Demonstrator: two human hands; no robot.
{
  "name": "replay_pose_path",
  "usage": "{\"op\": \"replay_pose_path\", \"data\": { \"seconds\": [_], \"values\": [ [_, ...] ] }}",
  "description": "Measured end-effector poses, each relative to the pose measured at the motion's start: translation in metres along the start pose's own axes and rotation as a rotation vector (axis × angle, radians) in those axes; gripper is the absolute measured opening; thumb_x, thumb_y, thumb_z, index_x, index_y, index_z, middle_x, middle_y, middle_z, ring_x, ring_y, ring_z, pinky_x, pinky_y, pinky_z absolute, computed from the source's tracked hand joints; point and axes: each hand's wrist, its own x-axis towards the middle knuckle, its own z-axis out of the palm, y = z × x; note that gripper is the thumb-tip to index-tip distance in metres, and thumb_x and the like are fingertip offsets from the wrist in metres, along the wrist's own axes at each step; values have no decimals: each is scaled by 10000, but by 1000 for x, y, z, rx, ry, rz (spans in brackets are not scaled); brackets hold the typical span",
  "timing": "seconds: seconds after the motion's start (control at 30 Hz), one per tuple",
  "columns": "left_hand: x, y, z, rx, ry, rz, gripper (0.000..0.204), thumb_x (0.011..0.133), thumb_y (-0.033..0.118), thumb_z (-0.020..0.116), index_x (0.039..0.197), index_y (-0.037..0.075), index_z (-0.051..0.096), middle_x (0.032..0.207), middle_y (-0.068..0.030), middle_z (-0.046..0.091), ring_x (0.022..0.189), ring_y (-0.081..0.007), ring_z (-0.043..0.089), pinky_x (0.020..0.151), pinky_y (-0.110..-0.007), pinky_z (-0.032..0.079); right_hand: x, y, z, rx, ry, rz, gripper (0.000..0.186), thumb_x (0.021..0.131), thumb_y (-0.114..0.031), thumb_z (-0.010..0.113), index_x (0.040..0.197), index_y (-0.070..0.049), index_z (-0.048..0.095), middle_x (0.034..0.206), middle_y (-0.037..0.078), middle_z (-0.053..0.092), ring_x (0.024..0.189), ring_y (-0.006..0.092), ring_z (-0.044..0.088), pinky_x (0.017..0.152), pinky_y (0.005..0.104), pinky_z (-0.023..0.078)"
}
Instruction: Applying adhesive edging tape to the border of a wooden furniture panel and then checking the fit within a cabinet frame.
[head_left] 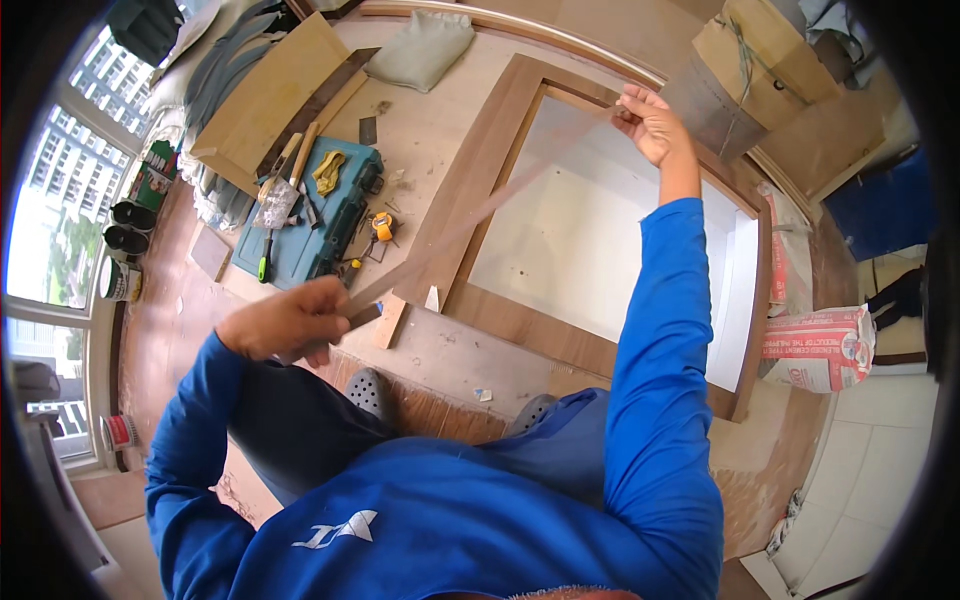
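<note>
A long, thin, brownish strip, blurred and see-through in places [470,215], stretches slantwise between my two hands. My left hand [290,322] is closed on its lower end, where a short dark piece [365,316] sticks out past the fingers. At the far right, my right hand [648,125] pinches the other end with its fingertips. Beneath the strip, a wood-grain cabinet frame [540,325] with a white interior [545,255] lies on the floor. A small wood block [391,322] sits by the frame's near left corner.
Left of the frame is a teal toolbox [290,245] bearing a yellow glove [328,172] and hand tools. An orange tape measure [382,226] lies beside it. Boards [270,105] and a grey cushion [420,50] are farther back. Cement bags [820,348] stand at the right.
</note>
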Motion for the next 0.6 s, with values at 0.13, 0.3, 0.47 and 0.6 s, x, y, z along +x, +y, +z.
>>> {"op": "replay_pose_path", "data": {
  "seconds": [0.13, 0.3, 0.47, 0.6],
  "values": [
    [19, -26, 49, -286, -79, -7, 156, 1009, 210, 578, 1028, 78, 496, 860, -32, 589, 666, -119, 648, 585, -270, 553, 19, 38, 8, 141, 230, 59, 367, 903, 38, 649, 1239, -35, 521, 958, 120, 646, 818, 209, 631, 814, 434, 588],
    [37, -40, 95, -514, -145, -135, 136, 1021, 196, 562, 1035, 80, 493, 847, -51, 600, 646, -133, 633, 586, -280, 567, 28, 61, 10, 96, 288, 190, 360, 908, 77, 600, 1239, -37, 515, 956, 142, 642, 847, 257, 629, 804, 452, 564],
    [53, -50, 119, -515, -90, -177, 138, 1047, 240, 519, 1040, 103, 531, 830, -41, 586, 647, -142, 573, 543, -273, 453, 41, 86, 14, 69, 342, 155, 345, 944, 64, 558, 1267, -53, 516, 1104, 143, 599, 987, 269, 633, 863, 464, 547],
    [66, -76, 126, -697, -60, -293, 200, 1068, 272, 461, 1040, 100, 558, 834, -46, 599, 721, -149, 600, 609, -285, 497, 42, 110, 52, 148, 381, 79, 335, 940, 80, 558, 1255, -23, 513, 1084, 148, 605, 975, 277, 643, 893, 504, 560]
  ]
}}
